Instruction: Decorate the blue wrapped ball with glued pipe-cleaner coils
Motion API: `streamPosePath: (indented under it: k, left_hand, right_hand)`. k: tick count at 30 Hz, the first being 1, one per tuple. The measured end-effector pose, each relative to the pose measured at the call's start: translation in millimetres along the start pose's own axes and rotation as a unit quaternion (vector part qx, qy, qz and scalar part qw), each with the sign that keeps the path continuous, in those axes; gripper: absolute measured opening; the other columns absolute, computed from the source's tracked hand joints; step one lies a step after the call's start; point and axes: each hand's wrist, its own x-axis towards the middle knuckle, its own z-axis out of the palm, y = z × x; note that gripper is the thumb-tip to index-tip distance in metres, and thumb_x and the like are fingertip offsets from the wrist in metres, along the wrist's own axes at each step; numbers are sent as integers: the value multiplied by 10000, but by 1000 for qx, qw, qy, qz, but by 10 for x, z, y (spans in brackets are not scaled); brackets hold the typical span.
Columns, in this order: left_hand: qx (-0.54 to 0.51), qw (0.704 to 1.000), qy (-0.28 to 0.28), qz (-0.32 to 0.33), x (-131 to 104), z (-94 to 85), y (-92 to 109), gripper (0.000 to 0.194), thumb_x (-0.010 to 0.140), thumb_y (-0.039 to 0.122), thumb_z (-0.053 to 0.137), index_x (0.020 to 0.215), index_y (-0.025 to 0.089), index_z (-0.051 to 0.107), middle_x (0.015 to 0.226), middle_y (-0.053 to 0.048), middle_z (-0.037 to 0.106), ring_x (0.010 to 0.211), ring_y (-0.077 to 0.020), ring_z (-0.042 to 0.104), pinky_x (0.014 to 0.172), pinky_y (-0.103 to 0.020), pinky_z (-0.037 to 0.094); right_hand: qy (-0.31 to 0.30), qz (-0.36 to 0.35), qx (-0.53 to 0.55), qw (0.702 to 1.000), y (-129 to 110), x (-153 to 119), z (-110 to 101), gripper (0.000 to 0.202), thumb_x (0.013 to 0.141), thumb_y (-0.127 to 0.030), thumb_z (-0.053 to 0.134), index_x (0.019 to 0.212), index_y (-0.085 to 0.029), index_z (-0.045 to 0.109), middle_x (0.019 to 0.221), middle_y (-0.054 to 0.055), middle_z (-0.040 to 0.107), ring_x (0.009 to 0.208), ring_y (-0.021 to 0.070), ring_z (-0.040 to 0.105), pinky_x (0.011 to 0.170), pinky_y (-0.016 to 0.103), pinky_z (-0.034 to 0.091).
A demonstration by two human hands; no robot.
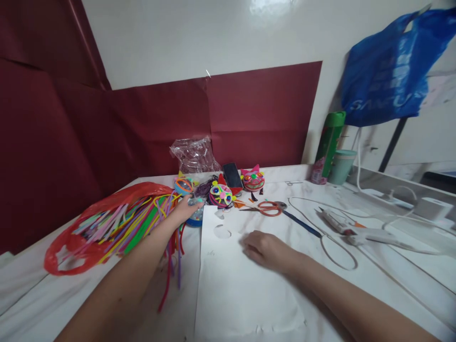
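L hand (pixel 191 207) is at the blue tub (pixel 194 222), fingers over its top; can't tell if it grips anything. The tub sits just past the top L corner of the white paper (pixel 245 289). R hand (pixel 261 248) rests on the paper, fingers loosely curled, w/ nothing seen in it. The paper lies b/w the 2 arms.

L arm goes over part of the fuzzy sticks (pixel 142 228), which spill from a red bag (pixel 117 196). Right by the tub are a yellow & pink face toy (pixel 221 195) and a blue & orange one (pixel 184 186). A black phone (pixel 232 175) is b/w the yellow toy & a pink toy (pixel 252 180), w/ clear plastic (pixel 195 156) behind. Orange scissors (pixel 270 209) & a blue-handled tool (pixel 302 224) lie past R hand. Glue gun (pixel 366 234) & wires are far R, nr a green can (pixel 330 137) and a cup (pixel 342 167).

Blue bag (pixel 386 71) hangs up R; its big white letters look like "SANFU", but it's crinkly. Marks on the paper: too faint to read.
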Motion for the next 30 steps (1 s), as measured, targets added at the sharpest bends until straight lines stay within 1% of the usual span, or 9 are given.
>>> streamPosePath:
  k: [2, 4, 8, 11, 13, 19, 25, 27, 30]
  left_hand:
    - [-96, 993, -18, -61, 18, 71, -69, 534, 547, 391, 759, 1009, 173, 604, 894, -86, 695, 830, -261, 653, 746, -363, 500]
    - [-186, 976, -23, -116, 27, 84, -143, 521, 544, 366, 769, 998, 169, 607, 791, -69, 698, 713, -248, 665, 668, -360, 513]
    - [-348, 919, 0, -185, 52, -72, -214, 410, 688, 424, 651, 1003, 165, 604, 785, -83, 690, 651, -242, 661, 628, -422, 521]
    - [-438, 879, 25, -185, 59, -272, -183, 421, 767, 502, 524, 1047, 194, 585, 864, -88, 688, 728, -249, 661, 676, -476, 518]
    - [-470, 865, 35, -174, 46, -399, -160, 432, 784, 514, 491, 1062, 196, 581, 887, -91, 686, 772, -260, 655, 707, -500, 509]
    - [-571, 814, 47, -101, -79, -659, -170, 479, 785, 538, 454, 1132, 226, 560, 1033, -118, 657, 980, -338, 597, 738, -567, 477]
    - [-577, 810, 77, -72, -106, -685, -76, 497, 754, 593, 451, 1094, 255, 583, 1064, -89, 650, 1005, -337, 585, 706, -530, 505]
    - [-572, 812, 90, -71, -40, -632, -41, 499, 764, 598, 430, 1081, 246, 587, 1043, -85, 657, 974, -316, 602, 702, -507, 515]
    - [-525, 840, 95, -100, 97, -480, -29, 434, 812, 534, 420, 1066, 225, 587, 967, -74, 676, 855, -255, 643, 688, -448, 531]
  right_hand:
    - [-15, -16, 0, 1000, -39, 0, 42, 176, 863, -218, 426, 838, -174, 595, 809, 63, 610, 821, 168, 567, 731, 246, 428]
    - [-12, 6, 3, 1000, -9, 4, 56, 164, 863, -210, 431, 867, -174, 591, 843, 67, 598, 826, 169, 564, 741, 255, 433]
    - [-15, 37, -11, 999, 63, 13, 54, 165, 855, -195, 428, 835, -175, 591, 824, 61, 577, 771, 168, 560, 693, 257, 437]
    - [-17, 39, -19, 999, 54, 16, 60, 180, 857, -192, 418, 802, -174, 589, 819, 64, 569, 748, 166, 559, 674, 257, 436]
    - [-15, 42, -17, 999, 41, 18, 66, 184, 858, -188, 412, 807, -174, 588, 830, 67, 571, 747, 166, 562, 675, 259, 437]
    - [-11, 43, -20, 999, 44, 21, 80, 179, 857, -194, 415, 811, -178, 587, 823, 63, 569, 746, 166, 558, 665, 256, 432]
    - [-6, 48, -20, 999, 45, 29, 88, 169, 846, -177, 422, 805, -172, 586, 822, 69, 578, 739, 170, 561, 656, 259, 427]
    - [-6, 45, -20, 999, 39, 29, 82, 170, 846, -177, 423, 799, -173, 586, 817, 67, 577, 747, 172, 561, 656, 257, 424]
    - [-3, 45, -24, 999, 32, 26, 75, 171, 848, -179, 421, 791, -175, 582, 816, 65, 574, 754, 171, 559, 657, 257, 419]
